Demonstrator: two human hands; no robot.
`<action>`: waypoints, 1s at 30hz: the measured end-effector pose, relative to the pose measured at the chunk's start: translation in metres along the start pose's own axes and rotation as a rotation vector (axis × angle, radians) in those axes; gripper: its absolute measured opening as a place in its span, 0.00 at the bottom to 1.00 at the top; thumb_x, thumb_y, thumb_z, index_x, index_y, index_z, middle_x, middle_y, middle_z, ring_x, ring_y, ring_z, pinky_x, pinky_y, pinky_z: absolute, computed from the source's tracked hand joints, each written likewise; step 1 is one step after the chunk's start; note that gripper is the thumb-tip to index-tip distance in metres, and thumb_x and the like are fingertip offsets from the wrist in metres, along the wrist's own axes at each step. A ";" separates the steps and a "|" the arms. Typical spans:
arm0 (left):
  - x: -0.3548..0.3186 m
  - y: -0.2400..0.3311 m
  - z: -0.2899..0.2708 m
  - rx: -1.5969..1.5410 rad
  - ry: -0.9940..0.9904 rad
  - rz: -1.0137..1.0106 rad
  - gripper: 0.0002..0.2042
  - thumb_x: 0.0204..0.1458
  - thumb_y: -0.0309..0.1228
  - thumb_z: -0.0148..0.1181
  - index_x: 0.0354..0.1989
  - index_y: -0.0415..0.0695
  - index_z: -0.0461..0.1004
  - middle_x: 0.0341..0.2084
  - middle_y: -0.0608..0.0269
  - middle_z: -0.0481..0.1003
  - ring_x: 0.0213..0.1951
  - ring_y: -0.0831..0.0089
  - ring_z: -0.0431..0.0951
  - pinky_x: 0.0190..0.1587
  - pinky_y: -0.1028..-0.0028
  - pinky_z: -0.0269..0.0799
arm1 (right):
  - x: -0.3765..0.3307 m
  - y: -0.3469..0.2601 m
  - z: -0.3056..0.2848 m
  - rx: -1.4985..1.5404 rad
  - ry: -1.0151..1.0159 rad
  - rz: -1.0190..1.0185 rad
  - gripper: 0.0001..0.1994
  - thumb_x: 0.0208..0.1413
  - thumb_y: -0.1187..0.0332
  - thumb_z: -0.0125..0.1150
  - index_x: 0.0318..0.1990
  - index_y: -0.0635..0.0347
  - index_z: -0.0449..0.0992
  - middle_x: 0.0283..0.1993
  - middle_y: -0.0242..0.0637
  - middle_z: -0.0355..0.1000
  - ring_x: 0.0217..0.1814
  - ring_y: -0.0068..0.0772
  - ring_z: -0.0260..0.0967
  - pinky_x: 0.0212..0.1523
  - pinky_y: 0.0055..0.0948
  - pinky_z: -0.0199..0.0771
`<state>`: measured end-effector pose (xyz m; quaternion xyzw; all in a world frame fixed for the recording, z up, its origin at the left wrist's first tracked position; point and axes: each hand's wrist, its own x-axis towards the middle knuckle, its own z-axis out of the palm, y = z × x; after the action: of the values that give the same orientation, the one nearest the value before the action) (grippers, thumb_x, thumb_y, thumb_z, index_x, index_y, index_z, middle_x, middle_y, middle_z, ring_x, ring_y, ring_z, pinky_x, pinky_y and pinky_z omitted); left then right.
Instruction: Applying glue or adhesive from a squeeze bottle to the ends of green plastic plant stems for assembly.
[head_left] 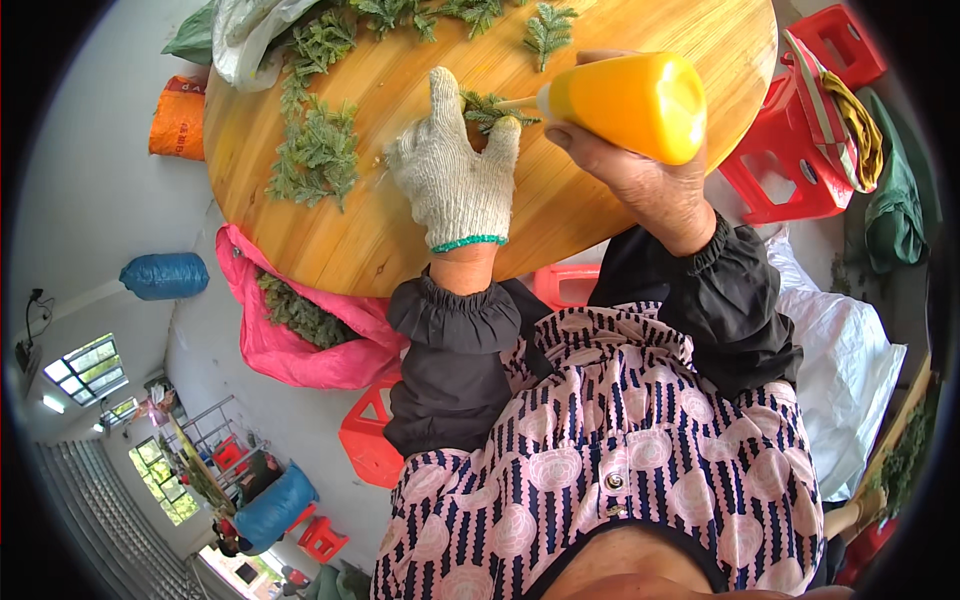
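Observation:
My left hand (455,180), in a white knit glove with a green cuff edge, is over the round wooden table. Its thumb and a finger close on a small green artificial sprig (488,110). My bare right hand (640,185) wraps round a yellow squeeze bottle (635,105), tipped on its side. The bottle's thin pale nozzle (518,103) points left and meets the sprig between my left fingers. Whether anything comes out of the nozzle is too small to tell.
More green sprigs (318,150) lie along the left and far part of the wooden table (400,255). A pink sack (265,345) of greenery stands at the near left. Red plastic stools (790,170) are at the right, with a white sack (840,370) below them.

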<state>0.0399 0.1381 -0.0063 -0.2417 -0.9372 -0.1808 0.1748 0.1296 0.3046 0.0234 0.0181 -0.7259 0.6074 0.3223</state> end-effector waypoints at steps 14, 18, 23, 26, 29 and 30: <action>-0.002 -0.001 0.001 0.000 0.015 0.020 0.37 0.49 0.45 0.70 0.67 0.43 0.69 0.37 0.52 0.80 0.44 0.53 0.76 0.55 0.52 0.63 | 0.003 0.019 0.009 0.016 -0.003 -0.003 0.21 0.51 0.78 0.76 0.53 0.66 0.78 0.49 0.38 0.80 0.48 0.28 0.80 0.52 0.28 0.81; -0.001 0.003 0.000 -0.007 0.083 0.146 0.37 0.51 0.42 0.69 0.70 0.45 0.66 0.40 0.51 0.79 0.48 0.53 0.75 0.58 0.48 0.61 | 0.000 0.028 0.008 0.079 0.023 0.032 0.22 0.53 0.78 0.75 0.55 0.69 0.76 0.46 0.37 0.81 0.48 0.27 0.80 0.52 0.27 0.81; 0.003 -0.003 0.006 -0.070 -0.070 0.078 0.37 0.53 0.42 0.67 0.72 0.46 0.62 0.47 0.49 0.78 0.52 0.51 0.75 0.64 0.42 0.56 | -0.001 0.031 0.006 0.147 0.053 0.035 0.22 0.54 0.78 0.74 0.56 0.67 0.76 0.45 0.38 0.81 0.48 0.28 0.81 0.52 0.27 0.82; 0.006 -0.004 0.004 -0.075 -0.092 0.022 0.37 0.55 0.42 0.65 0.73 0.46 0.60 0.48 0.50 0.78 0.53 0.50 0.75 0.67 0.40 0.53 | 0.002 0.027 0.010 0.174 0.056 0.035 0.20 0.54 0.78 0.74 0.55 0.67 0.77 0.45 0.38 0.82 0.47 0.28 0.81 0.51 0.28 0.82; 0.005 -0.006 0.005 -0.062 -0.125 -0.018 0.38 0.55 0.43 0.65 0.73 0.46 0.59 0.47 0.51 0.78 0.54 0.50 0.75 0.67 0.39 0.53 | 0.003 0.029 0.010 0.255 0.024 0.047 0.22 0.51 0.78 0.76 0.54 0.65 0.77 0.47 0.35 0.80 0.49 0.27 0.78 0.52 0.29 0.79; 0.005 -0.005 0.006 -0.047 -0.135 -0.024 0.38 0.55 0.43 0.65 0.73 0.46 0.59 0.46 0.52 0.79 0.54 0.51 0.75 0.68 0.39 0.52 | 0.004 0.029 0.008 0.298 -0.008 0.045 0.24 0.49 0.78 0.77 0.55 0.62 0.76 0.49 0.33 0.77 0.51 0.26 0.76 0.53 0.30 0.77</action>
<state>0.0315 0.1383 -0.0106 -0.2463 -0.9451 -0.1881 0.1035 0.1105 0.3064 -0.0005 0.0521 -0.6291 0.7154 0.2995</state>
